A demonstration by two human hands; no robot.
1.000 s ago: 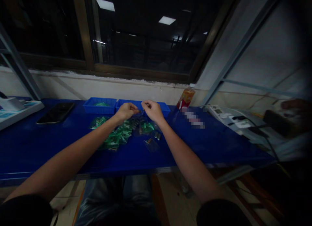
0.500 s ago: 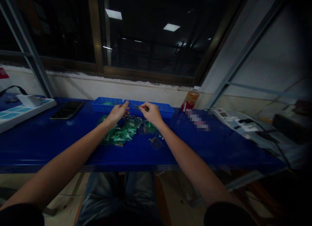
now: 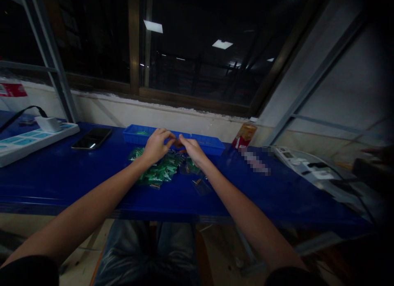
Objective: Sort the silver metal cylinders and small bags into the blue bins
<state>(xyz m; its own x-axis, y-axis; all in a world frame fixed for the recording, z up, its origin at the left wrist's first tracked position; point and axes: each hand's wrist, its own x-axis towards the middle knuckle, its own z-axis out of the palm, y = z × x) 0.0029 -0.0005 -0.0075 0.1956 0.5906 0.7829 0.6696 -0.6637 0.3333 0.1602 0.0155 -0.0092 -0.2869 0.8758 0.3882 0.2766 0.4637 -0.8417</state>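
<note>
My left hand [image 3: 159, 144] is closed, its fingers curled toward the right hand above the near side of the blue trays. Facing it, my right hand [image 3: 191, 148] is closed too, and the fingertips of both hands meet or nearly meet. Anything between them is too small and dark to make out. Below the hands lies a pile of green packets [image 3: 160, 171] in clear plastic. A small clear bag [image 3: 201, 186] with brownish pieces lies right of the pile. Behind the hands stand a left blue tray [image 3: 131, 134] with something green in it and a right blue tray [image 3: 215, 146].
A phone [image 3: 92, 138] and a white power strip [image 3: 40, 140] lie on the left of the blue table [image 3: 76, 175]. An orange and red package [image 3: 246, 135] stands at the back right. Farther right are another power strip [image 3: 285, 154] and cables.
My hands have come together; before, they were apart and the right one held a thin piece. My left hand has moved right and its fingers have curled in. The view has shifted slightly.
</note>
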